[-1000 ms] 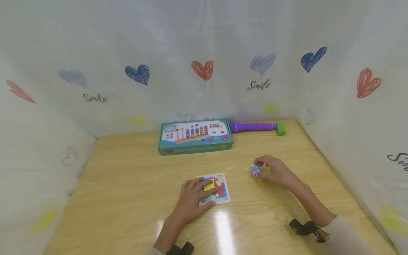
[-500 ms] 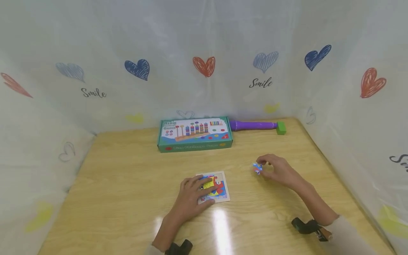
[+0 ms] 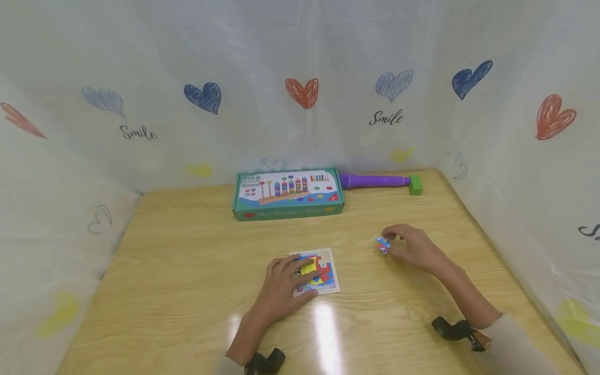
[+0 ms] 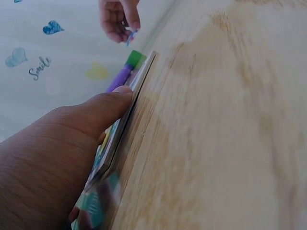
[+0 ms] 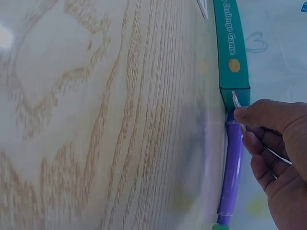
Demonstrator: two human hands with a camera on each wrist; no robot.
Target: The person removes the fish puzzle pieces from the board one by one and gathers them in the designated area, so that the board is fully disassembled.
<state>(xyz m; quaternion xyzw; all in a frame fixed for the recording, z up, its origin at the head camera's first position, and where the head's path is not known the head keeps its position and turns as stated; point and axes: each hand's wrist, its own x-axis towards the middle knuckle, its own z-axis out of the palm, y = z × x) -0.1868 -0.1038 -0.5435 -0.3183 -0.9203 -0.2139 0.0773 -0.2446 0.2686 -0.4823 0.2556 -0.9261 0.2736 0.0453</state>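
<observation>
My left hand (image 3: pixel 280 289) rests on a small square jigsaw puzzle (image 3: pixel 334 284) in a pale wooden frame, its fingers spread across the colourful picture. The thumb (image 4: pixel 112 103) lies along the near edge of the frame in the left wrist view. A gap shows in the puzzle's upper right corner, and the fingers hide part of the left side. To the right, my right hand (image 3: pixel 417 250) pinches a small blue and red puzzle piece (image 3: pixel 383 245) between thumb and fingertips, held above the table. In the right wrist view that puzzle piece (image 5: pixel 236 99) appears edge-on.
Behind the puzzle lies a green Ring Challenge Game box (image 3: pixel 288 195). A purple stick (image 3: pixel 377 181) with a green block (image 3: pixel 415 185) at its end extends right from the box. White sheeting (image 3: pixel 234 47) printed with hearts surrounds the wooden table (image 3: pixel 187 245) at the back and sides.
My right hand has drifted slightly to the right with the puzzle piece, which has turned a little in the fingers. The left hand stays on the puzzle. The head view has shifted slightly.
</observation>
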